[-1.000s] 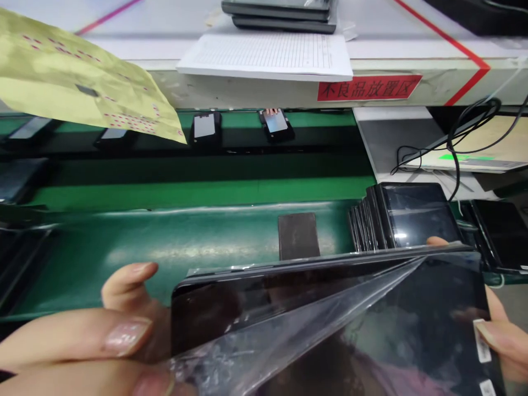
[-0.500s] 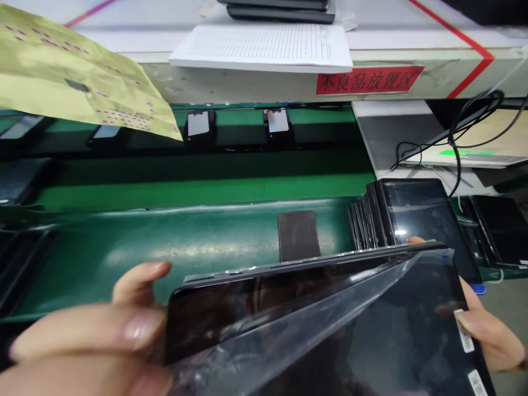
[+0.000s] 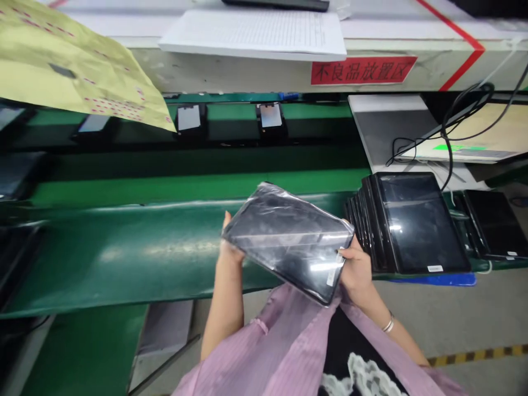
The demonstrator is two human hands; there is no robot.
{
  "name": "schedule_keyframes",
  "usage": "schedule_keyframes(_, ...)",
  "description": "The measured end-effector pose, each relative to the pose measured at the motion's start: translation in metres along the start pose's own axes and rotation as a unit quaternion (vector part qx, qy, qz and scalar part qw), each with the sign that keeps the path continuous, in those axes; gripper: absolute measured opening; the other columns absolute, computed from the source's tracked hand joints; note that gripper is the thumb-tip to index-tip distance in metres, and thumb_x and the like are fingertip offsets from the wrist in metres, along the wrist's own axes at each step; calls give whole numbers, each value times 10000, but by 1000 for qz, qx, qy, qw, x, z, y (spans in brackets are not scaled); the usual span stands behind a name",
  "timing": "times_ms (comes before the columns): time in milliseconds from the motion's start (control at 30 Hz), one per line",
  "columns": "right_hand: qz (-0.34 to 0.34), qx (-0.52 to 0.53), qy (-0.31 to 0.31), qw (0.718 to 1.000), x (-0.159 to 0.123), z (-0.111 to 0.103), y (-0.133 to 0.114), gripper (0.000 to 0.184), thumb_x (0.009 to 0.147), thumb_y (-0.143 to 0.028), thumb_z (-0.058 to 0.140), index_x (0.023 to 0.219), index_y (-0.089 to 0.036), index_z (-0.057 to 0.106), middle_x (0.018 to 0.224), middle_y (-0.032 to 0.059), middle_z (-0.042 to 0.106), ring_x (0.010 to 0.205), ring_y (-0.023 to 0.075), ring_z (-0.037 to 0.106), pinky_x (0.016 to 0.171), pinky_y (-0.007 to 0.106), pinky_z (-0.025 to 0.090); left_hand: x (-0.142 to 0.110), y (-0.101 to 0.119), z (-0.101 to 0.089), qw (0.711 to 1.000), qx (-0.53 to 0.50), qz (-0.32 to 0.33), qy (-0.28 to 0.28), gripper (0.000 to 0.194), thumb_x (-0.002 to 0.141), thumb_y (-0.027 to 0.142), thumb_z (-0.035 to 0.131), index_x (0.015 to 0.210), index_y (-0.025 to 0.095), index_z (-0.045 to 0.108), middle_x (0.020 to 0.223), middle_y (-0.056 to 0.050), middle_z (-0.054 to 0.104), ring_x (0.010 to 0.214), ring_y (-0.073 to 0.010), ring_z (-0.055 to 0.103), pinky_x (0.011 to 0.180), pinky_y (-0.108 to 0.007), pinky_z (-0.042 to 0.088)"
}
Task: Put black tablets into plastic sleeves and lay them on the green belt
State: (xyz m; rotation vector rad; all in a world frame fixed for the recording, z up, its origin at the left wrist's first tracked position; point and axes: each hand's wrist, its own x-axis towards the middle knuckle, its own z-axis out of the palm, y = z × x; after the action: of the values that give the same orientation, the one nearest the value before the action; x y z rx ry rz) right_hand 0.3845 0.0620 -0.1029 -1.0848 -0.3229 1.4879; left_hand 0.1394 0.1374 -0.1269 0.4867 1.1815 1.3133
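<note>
A black tablet (image 3: 289, 242) with clear, wrinkled film over its screen is held tilted above the green bench top, close to my body. At its left corner, my left hand (image 3: 231, 242) grips the edge, with most of the fingers hidden beneath. My right hand (image 3: 355, 265) clasps the right end, thumb on the front near the small white labels (image 3: 331, 276). Just right of that hand stands a leaning row of tablets (image 3: 421, 223), the front one showing its dark screen.
Beyond the green bench top (image 3: 144, 253), a belt carries several black devices (image 3: 189, 118). A white shelf holds a paper pad (image 3: 256, 36) and bears a red sign (image 3: 363, 70). Yellow plastic (image 3: 82, 71) hangs at left. Cables (image 3: 449, 126) dangle at right, above more tablets (image 3: 495, 223).
The tablet has moved down and away from the camera in both hands. The film, lifted off the screen before, now lies over it. The dark flat piece on the bench is now hidden.
</note>
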Motion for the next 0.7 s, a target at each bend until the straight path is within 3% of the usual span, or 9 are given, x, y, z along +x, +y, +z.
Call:
schedule_keyframes(67, -12, -13, 6, 1000, 3, -10, 20, 655, 518, -146, 618, 1136, -350, 542, 974, -61, 671, 907, 173, 630, 811, 317, 515, -5, -37, -3, 998, -17, -48, -31, 538, 775, 675, 568, 944, 169, 637, 847, -82, 724, 836, -236, 686, 737, -358, 564)
schedule_keyframes(100, -14, -22, 4, 1000, 5, -16, 29, 644, 521, -138, 639, 1115, -359, 528, 964, -71, 660, 882, 158, 624, 789, 297, 509, -7, -53, -3, 997, -22, -55, -40, 533, 717, 651, 658, 972, 183, 624, 890, -71, 724, 874, -232, 682, 797, -357, 550)
schedule_keyframes(167, -8, -53, -3, 999, 7, -30, 43, 551, 549, -154, 693, 1041, -335, 525, 918, -71, 647, 817, 144, 616, 739, 272, 497, -8, -78, -3, 998, -13, -56, -36, 548, 571, 474, 838, 985, 211, 594, 893, -26, 719, 833, -200, 676, 814, -330, 533)
schedule_keyframes(233, 0, -101, -3, 995, 12, -47, 57, 415, 607, -228, 738, 963, -287, 534, 868, -50, 648, 765, 146, 616, 704, 267, 490, 0, -91, -3, 998, 8, -53, -41, 583, 501, 322, 881, 991, 216, 583, 896, -4, 715, 798, -176, 667, 797, -308, 528)
schedule_keyframes(300, 6, -156, -1, 988, 19, -62, 73, 381, 642, -301, 758, 960, -256, 553, 882, -14, 672, 784, 165, 636, 723, 286, 503, 12, -95, -4, 996, 40, -53, -62, 568, 517, 275, 861, 1014, 196, 597, 934, -22, 716, 824, -183, 664, 798, -309, 531)
schedule_keyframes(433, -9, -253, -14, 967, 38, -84, 106, 529, 671, -380, 760, 1136, -200, 586, 1076, 89, 690, 967, 239, 655, 903, 403, 507, 36, -107, -4, 985, 137, -45, -93, 476, 612, 204, 762, 1060, 153, 610, 1040, -70, 706, 927, -205, 655, 856, -318, 523)
schedule_keyframes(600, -47, -364, 7, 930, 71, -101, 127, 414, 844, -380, 676, 1184, -160, 591, 1184, 92, 631, 1094, 239, 597, 1021, 498, 435, 43, -141, -5, 947, 314, -43, -48, 380, 769, 139, 622, 1143, 124, 562, 1137, -121, 650, 1057, -233, 616, 960, -413, 481)
schedule_keyframes(700, -35, -429, 37, 902, 86, -112, 133, 303, 884, -355, 652, 1114, -160, 617, 1149, 76, 620, 1059, 226, 592, 976, 483, 467, 41, -147, -12, 905, 425, -22, -7, 418, 753, 153, 672, 1157, 102, 576, 1227, -181, 579, 1278, -328, 462, 1101, -510, 325)
